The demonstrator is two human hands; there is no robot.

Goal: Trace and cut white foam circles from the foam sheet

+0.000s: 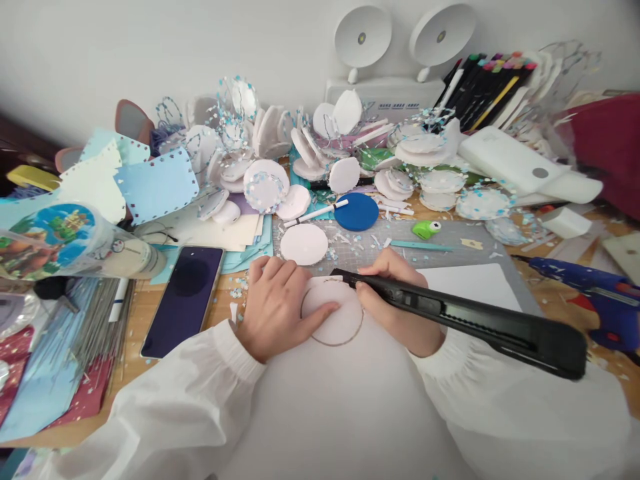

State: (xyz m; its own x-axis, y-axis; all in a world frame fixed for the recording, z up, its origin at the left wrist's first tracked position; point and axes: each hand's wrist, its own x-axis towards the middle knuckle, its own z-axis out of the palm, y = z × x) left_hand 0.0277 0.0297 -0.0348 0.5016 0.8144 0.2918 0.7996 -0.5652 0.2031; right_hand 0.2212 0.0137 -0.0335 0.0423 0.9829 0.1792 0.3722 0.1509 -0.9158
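Note:
A large white foam-like sheet reaches from the front of the table toward me, with a dark circle outline drawn on it. My left hand lies flat over the circle's left part, thumb stretched across its middle. In my right hand is a black utility knife, gripped near its front end. Its tip meets the sheet's far edge, at the top of the circle. Just beyond my left hand lies a loose white disc, and behind it a blue disc and a white marker.
Many white discs with blue-dotted wire crowd the back. A phone and a plastic cup lie left. To the right are a blue hot glue gun, white paper and a green punch on a grey cutting mat.

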